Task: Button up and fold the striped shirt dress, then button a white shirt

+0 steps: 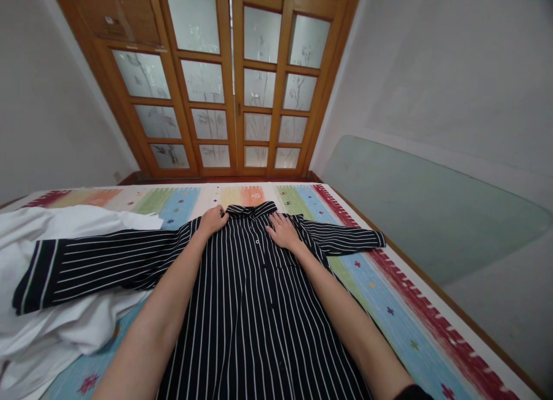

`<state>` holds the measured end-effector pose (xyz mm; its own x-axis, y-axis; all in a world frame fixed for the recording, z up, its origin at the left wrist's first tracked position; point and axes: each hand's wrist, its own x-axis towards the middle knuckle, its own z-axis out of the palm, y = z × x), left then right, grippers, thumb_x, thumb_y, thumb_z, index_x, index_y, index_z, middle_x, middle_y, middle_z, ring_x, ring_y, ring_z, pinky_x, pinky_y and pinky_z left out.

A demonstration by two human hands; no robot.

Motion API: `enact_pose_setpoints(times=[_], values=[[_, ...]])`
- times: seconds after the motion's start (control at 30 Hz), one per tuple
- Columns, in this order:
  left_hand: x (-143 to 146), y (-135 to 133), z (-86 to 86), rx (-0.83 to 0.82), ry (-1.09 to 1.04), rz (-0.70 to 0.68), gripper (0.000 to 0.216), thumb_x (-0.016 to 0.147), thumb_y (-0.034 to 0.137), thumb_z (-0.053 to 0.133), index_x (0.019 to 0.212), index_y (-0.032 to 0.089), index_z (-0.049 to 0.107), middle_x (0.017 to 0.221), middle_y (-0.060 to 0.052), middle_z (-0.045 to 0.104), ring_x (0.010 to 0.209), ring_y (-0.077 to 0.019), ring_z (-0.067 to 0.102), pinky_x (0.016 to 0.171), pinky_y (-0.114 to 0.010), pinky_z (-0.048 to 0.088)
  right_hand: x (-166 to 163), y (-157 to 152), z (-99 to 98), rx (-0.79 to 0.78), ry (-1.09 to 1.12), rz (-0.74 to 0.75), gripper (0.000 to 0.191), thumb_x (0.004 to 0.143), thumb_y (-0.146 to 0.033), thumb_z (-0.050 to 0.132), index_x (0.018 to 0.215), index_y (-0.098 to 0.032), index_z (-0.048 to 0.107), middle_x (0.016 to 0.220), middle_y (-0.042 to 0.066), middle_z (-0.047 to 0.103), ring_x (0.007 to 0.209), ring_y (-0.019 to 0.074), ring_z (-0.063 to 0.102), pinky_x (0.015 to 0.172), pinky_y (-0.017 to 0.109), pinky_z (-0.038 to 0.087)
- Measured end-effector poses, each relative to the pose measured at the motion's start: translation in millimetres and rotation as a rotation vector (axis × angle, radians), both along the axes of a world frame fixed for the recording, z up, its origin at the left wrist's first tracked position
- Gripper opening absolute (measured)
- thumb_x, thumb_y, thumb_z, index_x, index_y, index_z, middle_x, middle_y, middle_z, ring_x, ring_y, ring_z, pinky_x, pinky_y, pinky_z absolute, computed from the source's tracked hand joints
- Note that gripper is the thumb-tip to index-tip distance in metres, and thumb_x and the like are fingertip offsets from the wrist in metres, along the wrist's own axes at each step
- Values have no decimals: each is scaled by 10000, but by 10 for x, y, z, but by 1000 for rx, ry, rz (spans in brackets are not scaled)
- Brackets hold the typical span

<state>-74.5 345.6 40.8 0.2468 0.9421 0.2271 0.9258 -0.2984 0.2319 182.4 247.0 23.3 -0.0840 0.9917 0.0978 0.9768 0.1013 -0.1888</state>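
Note:
A black shirt with white stripes (pixel 242 308) lies front up, its collar (pixel 251 209) at the far end and both sleeves spread out sideways. My left hand (pixel 213 220) is at the shoulder just left of the collar, fingers curled and closed on the cloth there. Flat on the upper chest, right of the buttons, rests my right hand (pixel 283 230), open with its fingers apart. The left sleeve (pixel 99 262) stretches across a white cloth (pixel 82 325), while the right sleeve (pixel 345 237) reaches toward the edge of the patterned cover.
Beneath the shirt is a colourful patterned cover (pixel 406 325) on a flat surface. Wooden doors with glass panes (pixel 233 101) stand beyond its far edge. A pale green panel (pixel 423 198) is on the right wall.

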Motion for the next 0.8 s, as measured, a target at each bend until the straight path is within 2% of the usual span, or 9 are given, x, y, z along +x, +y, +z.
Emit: enact_pose_setpoints(times=[0.13,0.3,0.4,0.5,0.67,0.8], values=[[-58,-100,0,69,44,-27,213,898,288,437,944,174,612,957,-113,697,930,-261,634,822,-345,459,11,133,22,-40,-25,-21,612,993,-486,257,1475,-122,357,1565,128,287,1459,245,201,1163,422,132],[13,-196,23,190,94,-25,243,904,219,389,941,140,616,1051,-181,644,1059,-331,543,901,-445,399,9,227,29,-29,-37,-28,578,999,-489,255,1422,-135,427,1550,125,325,1450,263,221,1153,441,147],[110,-264,29,275,115,-28,251,874,133,378,951,120,616,1060,-203,617,1057,-342,524,888,-459,397,-18,203,6,10,-54,-31,558,1003,-465,265,1411,-130,442,1540,131,343,1442,277,239,1150,451,160],[236,-357,1,324,113,-45,262,838,73,382,939,118,620,995,-188,618,1001,-314,542,867,-423,422,-65,156,-37,97,-77,-63,524,999,-401,302,1404,-102,450,1519,170,366,1424,295,275,1139,469,190],[408,-501,-118,246,37,-97,283,884,139,376,967,124,646,1015,-166,640,1039,-280,557,935,-389,434,-131,69,-96,185,-58,-74,492,978,-272,314,1363,-20,489,1483,211,406,1399,272,332,1134,408,243],[430,-567,-223,185,26,-120,383,934,299,374,1148,118,635,1208,-162,626,1173,-283,532,1015,-404,410,-145,-31,-101,148,-20,-50,528,987,-333,297,1394,-42,466,1501,182,392,1418,266,307,1142,410,233]])
